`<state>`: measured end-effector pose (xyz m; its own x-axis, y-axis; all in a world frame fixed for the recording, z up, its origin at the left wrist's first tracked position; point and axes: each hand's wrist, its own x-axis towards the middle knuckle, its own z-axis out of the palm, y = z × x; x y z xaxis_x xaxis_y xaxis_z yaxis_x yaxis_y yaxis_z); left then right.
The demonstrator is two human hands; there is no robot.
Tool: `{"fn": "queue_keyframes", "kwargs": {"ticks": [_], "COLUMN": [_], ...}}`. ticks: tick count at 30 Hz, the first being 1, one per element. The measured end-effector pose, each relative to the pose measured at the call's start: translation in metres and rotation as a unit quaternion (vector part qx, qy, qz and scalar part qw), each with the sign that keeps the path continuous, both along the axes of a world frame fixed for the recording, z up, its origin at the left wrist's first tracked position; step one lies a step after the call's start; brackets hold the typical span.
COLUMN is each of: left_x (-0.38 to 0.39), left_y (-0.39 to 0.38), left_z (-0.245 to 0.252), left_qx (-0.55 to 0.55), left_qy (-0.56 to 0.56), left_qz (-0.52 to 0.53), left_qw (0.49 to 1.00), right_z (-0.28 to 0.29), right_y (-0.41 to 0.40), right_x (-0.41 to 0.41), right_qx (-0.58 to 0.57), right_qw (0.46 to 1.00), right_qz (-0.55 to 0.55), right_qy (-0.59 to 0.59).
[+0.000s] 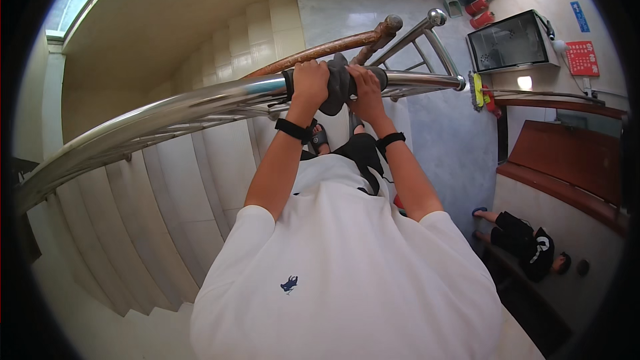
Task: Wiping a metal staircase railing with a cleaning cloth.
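Observation:
A dark grey cloth [336, 87] is bunched over the polished metal handrail [200, 100] of a staircase. My left hand [311, 82] is closed on the cloth, with the rail under it. Just to its right, my right hand [367, 87] lies over the cloth, its fingers bent across the rail. Both wrists wear black bands. Dark material also shows around the rail at the outer side of each hand. The undersides of the rail and cloth are hidden.
Pale stair steps [185, 180] descend on the left. A worn wooden handrail [320, 50] runs just beyond the metal one. At right are a glass-fronted cabinet [510, 42], red fire extinguishers [480, 12], a mop [476, 91] and a seated person [525, 245].

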<state>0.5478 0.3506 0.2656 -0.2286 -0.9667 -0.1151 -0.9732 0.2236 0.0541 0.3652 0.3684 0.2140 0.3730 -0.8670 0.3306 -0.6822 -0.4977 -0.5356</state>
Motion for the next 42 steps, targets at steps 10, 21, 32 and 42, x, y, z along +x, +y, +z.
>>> {"fn": "queue_keyframes", "kwargs": {"ticks": [10,21,32,42], "left_x": [0.016,0.029,0.015,0.001], "left_y": [0.041,0.057,0.056,0.061], "left_z": [0.014,0.039,0.011,-0.008], "left_qx": [-0.054,-0.023,-0.015,-0.060], "left_qy": [0.119,0.071,0.034,0.066], "left_qz": [-0.080,-0.071,-0.143,-0.104], "left_qw": [0.988,0.995,0.989,0.991], "right_z": [-0.035,-0.037,-0.041,0.009], "right_y": [-0.050,-0.039,-0.048,-0.067], "right_x": [-0.064,-0.048,-0.090,-0.052], "right_qx": [0.138,0.099,0.158,0.333], "right_qw": [0.979,0.988,0.985,0.931], "right_qz": [-0.047,-0.041,-0.028,0.057], "right_qy": [0.140,0.114,0.062,0.142]}}
